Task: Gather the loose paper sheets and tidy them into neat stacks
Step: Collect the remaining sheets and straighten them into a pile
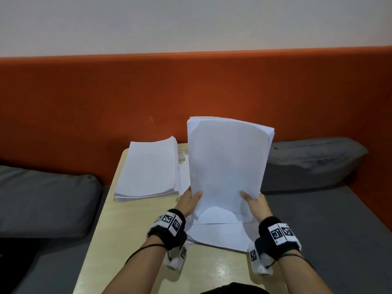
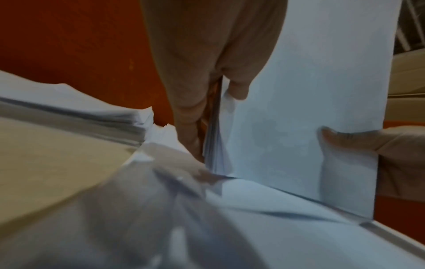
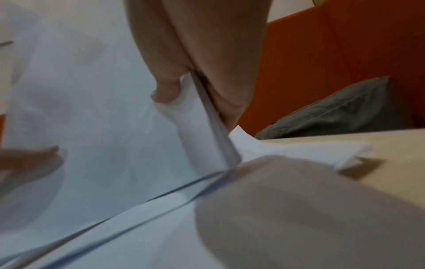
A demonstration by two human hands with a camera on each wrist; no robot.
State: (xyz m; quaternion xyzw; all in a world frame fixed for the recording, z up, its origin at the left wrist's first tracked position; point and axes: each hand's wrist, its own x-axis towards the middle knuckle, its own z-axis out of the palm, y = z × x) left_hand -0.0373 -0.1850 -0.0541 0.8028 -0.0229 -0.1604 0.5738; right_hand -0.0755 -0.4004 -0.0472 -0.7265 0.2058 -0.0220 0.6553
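A thick bundle of white sheets (image 1: 227, 162) stands upright on its lower edge, on loose sheets (image 1: 220, 234) that lie on the beige table (image 1: 127, 230). My left hand (image 1: 191, 201) grips the bundle's lower left side, thumb on the front. My right hand (image 1: 253, 201) grips the lower right side the same way. In the left wrist view the left hand (image 2: 211, 87) pinches the bundle's edge (image 2: 216, 138). The right wrist view shows the right hand (image 3: 190, 81) pinching the other edge of the bundle (image 3: 92, 100). A squared stack of paper (image 1: 148, 168) lies flat at the table's far left.
An orange padded wall (image 1: 84, 102) runs behind the table. Grey cushions lie to the left (image 1: 42, 204) and at the far right (image 1: 314, 162). A few sheets (image 1: 184, 175) lie between the flat stack and the held bundle. A grey seat surface (image 1: 328, 230) flanks the table's right edge.
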